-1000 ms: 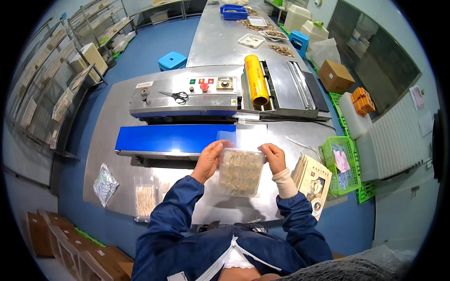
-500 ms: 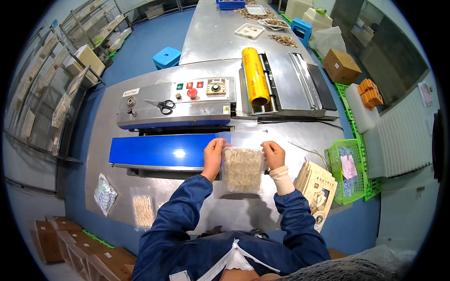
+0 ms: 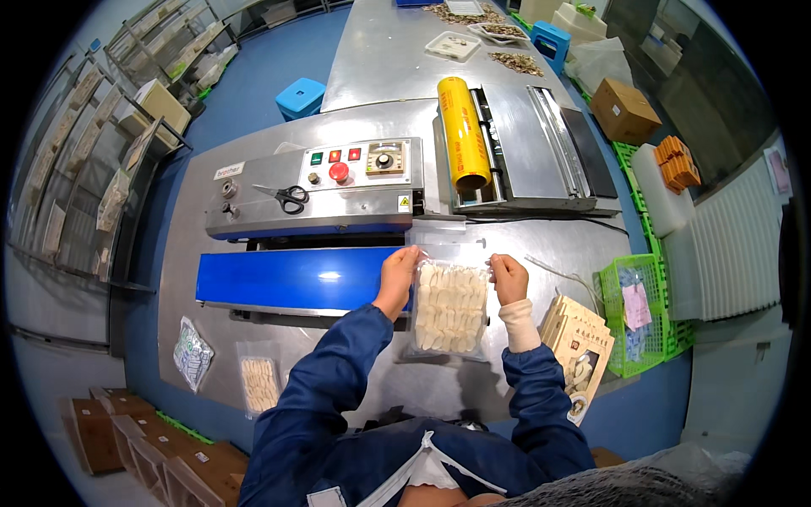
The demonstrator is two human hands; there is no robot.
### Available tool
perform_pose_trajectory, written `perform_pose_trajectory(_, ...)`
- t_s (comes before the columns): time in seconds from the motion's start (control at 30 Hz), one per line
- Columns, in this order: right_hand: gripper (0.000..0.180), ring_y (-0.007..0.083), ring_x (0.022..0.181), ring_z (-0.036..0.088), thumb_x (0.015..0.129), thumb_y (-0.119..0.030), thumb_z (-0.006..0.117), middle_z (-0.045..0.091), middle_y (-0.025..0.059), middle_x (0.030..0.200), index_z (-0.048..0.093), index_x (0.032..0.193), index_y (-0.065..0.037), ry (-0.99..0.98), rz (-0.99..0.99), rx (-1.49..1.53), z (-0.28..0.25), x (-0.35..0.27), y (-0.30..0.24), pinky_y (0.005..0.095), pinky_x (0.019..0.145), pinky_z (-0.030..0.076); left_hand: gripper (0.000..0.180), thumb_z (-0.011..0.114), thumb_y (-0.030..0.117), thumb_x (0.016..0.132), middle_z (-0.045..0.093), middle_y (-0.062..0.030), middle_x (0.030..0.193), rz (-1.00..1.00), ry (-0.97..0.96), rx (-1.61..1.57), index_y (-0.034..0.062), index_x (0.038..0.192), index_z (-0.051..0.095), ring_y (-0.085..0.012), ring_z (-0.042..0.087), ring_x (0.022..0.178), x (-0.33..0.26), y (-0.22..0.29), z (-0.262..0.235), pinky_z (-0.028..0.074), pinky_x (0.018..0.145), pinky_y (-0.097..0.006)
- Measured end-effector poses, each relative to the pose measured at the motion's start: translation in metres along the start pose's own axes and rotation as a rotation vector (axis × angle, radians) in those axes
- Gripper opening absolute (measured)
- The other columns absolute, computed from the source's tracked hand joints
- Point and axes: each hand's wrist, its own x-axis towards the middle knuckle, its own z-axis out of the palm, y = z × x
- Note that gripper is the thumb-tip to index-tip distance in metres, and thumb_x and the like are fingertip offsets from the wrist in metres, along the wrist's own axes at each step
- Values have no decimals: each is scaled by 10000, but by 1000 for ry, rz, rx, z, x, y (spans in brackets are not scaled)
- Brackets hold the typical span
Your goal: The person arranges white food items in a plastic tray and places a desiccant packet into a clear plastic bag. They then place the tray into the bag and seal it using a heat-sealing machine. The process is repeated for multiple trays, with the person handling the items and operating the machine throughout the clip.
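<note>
A clear plastic bag (image 3: 450,308) with rows of pale, flat slices inside hangs upright between my hands over the steel table. My left hand (image 3: 395,281) pinches its upper left edge, and my right hand (image 3: 509,279) grips the upper right corner. Just left of the bag is the blue belt (image 3: 291,277) of a band sealing machine (image 3: 329,203). Its control panel has a red knob and lit buttons. Black-handled scissors (image 3: 291,198) lie on top of the machine. Another filled bag (image 3: 259,382) lies on the table, left of my left forearm.
A film wrapper with a yellow roll (image 3: 464,135) stands behind the bag. To the right are printed cartons (image 3: 578,351) and a green basket (image 3: 625,365). A small white packet (image 3: 193,353) lies at the left. Trays (image 3: 452,46) and loose dried pieces (image 3: 517,63) occupy the far table.
Both hands and the bag have shifted slightly right, and the bag's face shows more plainly. My view has tilted a little. Both hands keep their hold.
</note>
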Motion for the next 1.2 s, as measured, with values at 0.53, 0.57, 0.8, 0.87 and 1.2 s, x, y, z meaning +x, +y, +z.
perform_pose_trajectory(0.53,258,107,484,484,829,-201,547,540,48,534,623,710,15,-17,-31,-126,18,37,1,256,474,384,210,483,165,893,614,-89,851,-242,-6,-118,-21,911,578,-171,587,745,51,8,-22,483,672,-280)
perform_pose_trajectory(0.57,260,112,488,486,827,-202,548,541,51,535,622,706,15,-13,-46,-147,21,39,3,260,480,386,205,476,147,891,616,-105,870,-253,5,-119,-31,915,575,-182,592,758,51,11,-23,486,685,-284)
perform_pose_trajectory(0.8,260,155,525,524,816,-205,556,583,92,578,621,709,23,-33,-48,-185,46,46,11,290,518,412,179,468,103,881,618,-122,882,-212,29,-147,-38,917,573,-193,599,771,50,22,-43,491,705,-296)
perform_pose_trajectory(0.87,259,163,529,535,815,-205,556,587,101,582,623,711,23,-38,-54,-190,53,46,12,294,520,415,160,479,97,874,623,-115,855,-193,60,-149,-25,899,579,-187,602,747,49,23,-49,495,687,-296)
perform_pose_trajectory(1.2,355,149,437,530,835,-255,531,561,75,516,605,629,25,-255,8,-178,85,48,7,282,444,416,153,490,100,862,631,-96,822,-120,119,-96,-10,854,596,-176,610,704,58,24,-104,499,650,-285)
